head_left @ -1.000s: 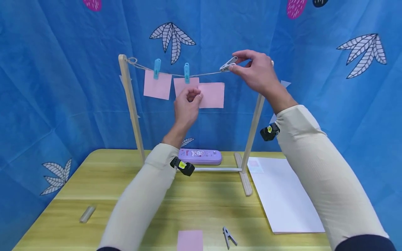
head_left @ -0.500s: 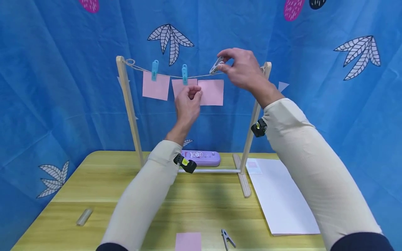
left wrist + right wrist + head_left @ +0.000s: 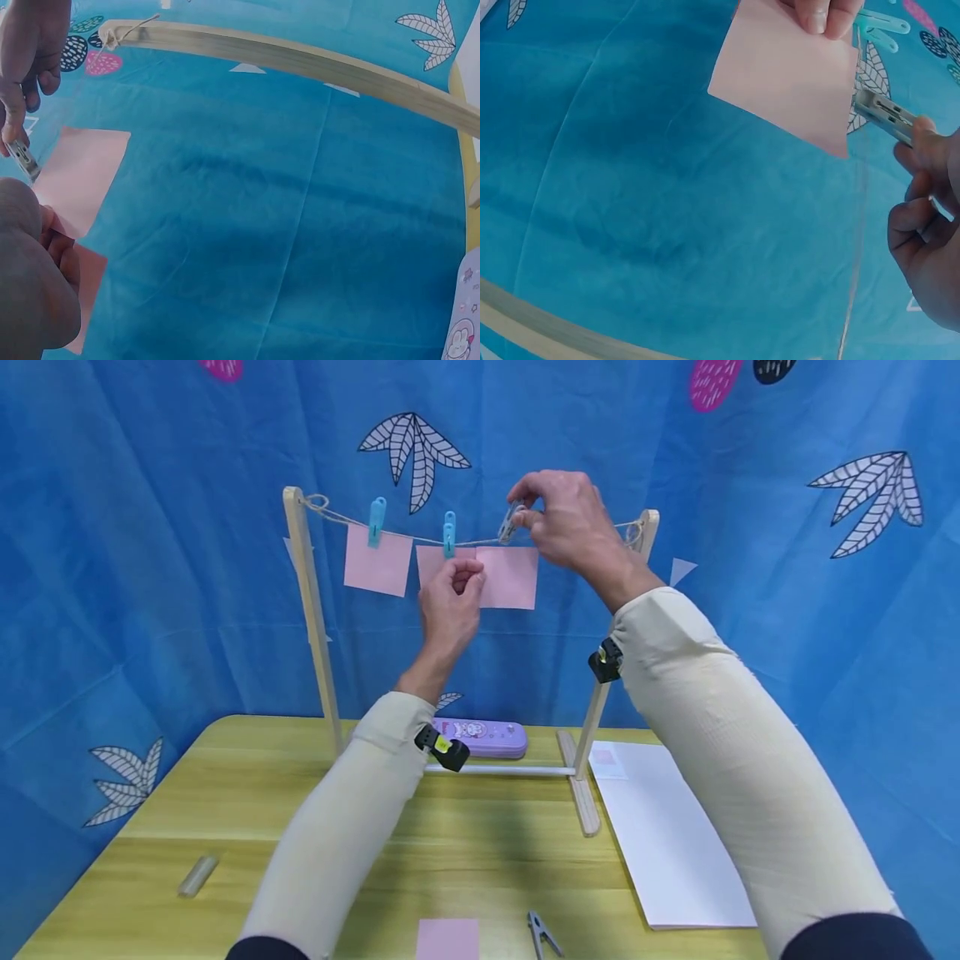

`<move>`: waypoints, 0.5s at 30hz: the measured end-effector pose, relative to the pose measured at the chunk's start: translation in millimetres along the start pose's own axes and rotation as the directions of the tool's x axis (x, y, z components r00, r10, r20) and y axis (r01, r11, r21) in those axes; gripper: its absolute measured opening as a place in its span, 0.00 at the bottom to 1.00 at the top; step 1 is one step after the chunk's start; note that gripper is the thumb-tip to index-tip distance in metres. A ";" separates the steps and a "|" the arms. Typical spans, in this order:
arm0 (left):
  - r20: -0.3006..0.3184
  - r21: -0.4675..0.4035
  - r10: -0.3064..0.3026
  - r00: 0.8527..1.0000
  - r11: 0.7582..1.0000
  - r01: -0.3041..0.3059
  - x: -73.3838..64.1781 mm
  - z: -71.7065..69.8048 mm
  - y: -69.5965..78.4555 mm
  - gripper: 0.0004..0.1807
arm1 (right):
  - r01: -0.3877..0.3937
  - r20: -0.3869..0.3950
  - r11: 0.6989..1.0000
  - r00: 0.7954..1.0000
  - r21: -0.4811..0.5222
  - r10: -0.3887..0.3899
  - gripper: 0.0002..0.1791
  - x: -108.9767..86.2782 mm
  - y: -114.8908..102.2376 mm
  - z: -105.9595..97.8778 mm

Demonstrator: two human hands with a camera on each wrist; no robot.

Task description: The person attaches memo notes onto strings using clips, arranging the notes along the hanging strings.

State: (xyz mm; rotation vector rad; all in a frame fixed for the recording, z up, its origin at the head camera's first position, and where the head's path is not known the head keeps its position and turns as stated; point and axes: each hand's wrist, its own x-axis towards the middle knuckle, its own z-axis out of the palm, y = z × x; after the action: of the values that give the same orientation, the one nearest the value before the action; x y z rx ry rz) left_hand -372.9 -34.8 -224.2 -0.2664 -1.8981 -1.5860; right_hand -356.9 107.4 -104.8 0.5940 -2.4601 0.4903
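My left hand [image 3: 451,610] pinches the left edge of a pink paper square [image 3: 510,578], held just under the string [image 3: 480,542]. Between thumb and fingers of my right hand [image 3: 567,522] is a grey clothespin [image 3: 509,522]. In the right wrist view the tip of this clothespin [image 3: 881,112] is right at the paper's upper edge, beside the string. To the left, one blue clothespin [image 3: 377,522] holds a pink square [image 3: 378,560] on the string. A second blue clothespin [image 3: 449,533] holds another pink square [image 3: 431,560], partly hidden by my left hand.
The string runs between two wooden posts [image 3: 315,610] of a stand. On the table [image 3: 247,793] lie a purple pencil case [image 3: 487,738], a white sheet [image 3: 675,843], a small pale cylinder [image 3: 198,876], another grey clothespin [image 3: 542,935] and a pink square [image 3: 447,939].
My right hand has moved left along the string with the clothespin, which now points more steeply down. The pink paper in my left hand has risen slightly toward the string.
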 end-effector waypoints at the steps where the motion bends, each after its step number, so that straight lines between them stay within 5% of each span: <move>1: 0.005 -0.003 0.001 1.000 1.000 -0.001 0.5 0.9 0.2 0.09 | -0.005 0.010 1.000 1.000 -0.008 0.005 0.15 0.4 0.4 -0.4; 15: -0.011 0.020 -0.031 0.999 0.999 0.031 5.4 5.5 0.4 0.09 | -0.017 0.111 0.998 0.993 -0.063 0.024 0.18 4.1 -0.8 3.8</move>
State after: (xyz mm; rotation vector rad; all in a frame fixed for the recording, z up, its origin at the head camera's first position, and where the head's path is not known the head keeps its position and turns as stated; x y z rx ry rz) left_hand -378.7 -30.8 -221.1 -0.2207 -1.9176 -1.5850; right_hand -361.3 103.8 -105.2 0.5855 -2.5799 0.3965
